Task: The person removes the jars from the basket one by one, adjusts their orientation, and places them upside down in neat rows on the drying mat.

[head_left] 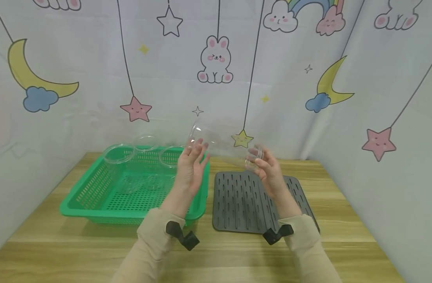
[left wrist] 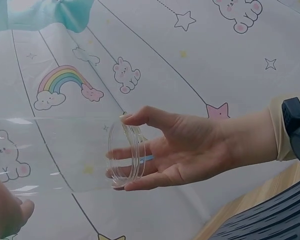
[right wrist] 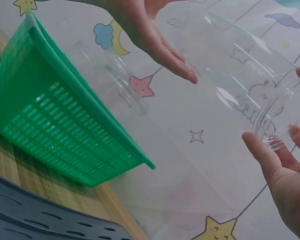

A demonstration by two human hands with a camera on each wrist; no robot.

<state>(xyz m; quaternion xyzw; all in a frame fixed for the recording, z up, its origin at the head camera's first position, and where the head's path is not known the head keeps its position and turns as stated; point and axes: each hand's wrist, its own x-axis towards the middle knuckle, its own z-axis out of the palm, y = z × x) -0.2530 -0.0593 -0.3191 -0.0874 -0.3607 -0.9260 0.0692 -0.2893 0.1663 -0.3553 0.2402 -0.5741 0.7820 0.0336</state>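
Note:
A large clear jar [head_left: 221, 146] is held up on its side above the table, between my two hands. My right hand [head_left: 271, 173] grips it by the ringed neck, thumb on one side and fingers on the other, as the left wrist view shows of the neck [left wrist: 126, 155]. At the opposite end, my left hand [head_left: 191, 169] rests against the base with its fingers fairly straight. In the right wrist view, these left fingers [right wrist: 172, 62] lie along the jar's far end. Several more clear jars [head_left: 118, 154] stand in the green basket [head_left: 131, 216].
The green basket takes up the left side of the wooden table [head_left: 233, 259]. A dark grey slotted mat [head_left: 233, 202] lies to its right, below my right hand. A white curtain [head_left: 283, 129] printed with stars, moons and bunnies hangs behind and at the sides.

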